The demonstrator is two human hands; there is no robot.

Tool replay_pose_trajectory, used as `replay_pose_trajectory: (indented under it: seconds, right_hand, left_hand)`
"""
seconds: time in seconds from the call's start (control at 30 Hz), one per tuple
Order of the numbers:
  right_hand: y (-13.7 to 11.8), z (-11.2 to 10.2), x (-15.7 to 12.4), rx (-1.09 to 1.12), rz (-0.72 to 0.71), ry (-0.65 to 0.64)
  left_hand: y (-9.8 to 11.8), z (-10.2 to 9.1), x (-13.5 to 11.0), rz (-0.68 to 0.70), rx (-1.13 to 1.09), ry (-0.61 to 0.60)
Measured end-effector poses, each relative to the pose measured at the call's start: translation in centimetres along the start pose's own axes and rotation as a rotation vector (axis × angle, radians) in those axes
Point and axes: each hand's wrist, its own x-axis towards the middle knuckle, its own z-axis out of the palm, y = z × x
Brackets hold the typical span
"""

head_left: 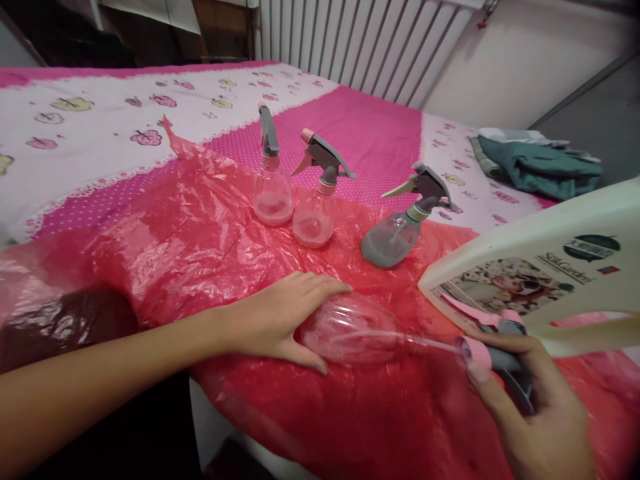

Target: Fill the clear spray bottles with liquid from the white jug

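Observation:
A clear pink-tinted spray bottle [357,333] lies on its side on the red plastic sheet [165,260], its neck toward the right. My left hand [285,320] is wrapped round its base, thumb on the near side and fingers on the far side. In my right hand [540,400] is a grey and pink trigger sprayer head [500,357], gripped near its pink collar. The head is apart from the bottle's neck, and its thin dip tube still runs into the bottle's mouth.
Beyond my hands stand two pink spray bottles [273,197] [315,217] and a tilted greenish-grey one [393,237]. A large white jug [545,267] leans at right. Folded dark green clothes [545,163] lie on the patterned bedsheet [370,127], with a radiator [345,43] behind.

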Motion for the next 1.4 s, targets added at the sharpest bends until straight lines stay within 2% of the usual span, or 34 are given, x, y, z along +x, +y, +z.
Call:
replay_pose_trajectory:
  seconds: [0.13, 0.27, 0.53, 0.7, 0.87, 1.07, 1.2, 1.4]
  right_hand:
    - [-0.3, 0.2, -0.2, -0.072, -0.113, -0.014]
    - [-0.7, 0.2, -0.1, -0.051, -0.185, -0.059]
    - [0.1, -0.5, 0.3, -0.015, -0.083, -0.101]
    - [0.1, 0.0, 0.2, 0.015, 0.009, -0.016]
    - [-0.8, 1.1, -0.4, 0.017, -0.077, -0.007]
    - [-2.0, 1.7, -0.4, 0.027, -0.146, -0.102]
    - [-2.4, 1.6, 0.0, 0.074, -0.100, -0.041]
    - [-1.1, 1.4, -0.4, 0.045, -0.033, 0.013]
  left_hand:
    - [0.0, 0.0, 0.0, 0.006, 0.008, 0.000]
    - [0.0, 0.1, 0.0, 0.016, 0.014, 0.004]
    - [0.0, 0.0, 0.0, 0.021, 0.008, -0.003]
    - [0.0, 0.0, 0.0, 0.002, 0.009, -0.002]
    - [-0.1, 0.0, 0.1, 0.015, 0.006, 0.006]
    - [0.0, 0.0, 0.0, 0.007, 0.003, 0.005]
    - [0.1, 0.0, 0.0, 0.006, -0.011, 0.014]
    - [0.0, 0.1, 0.0, 0.002, -0.007, 0.013]
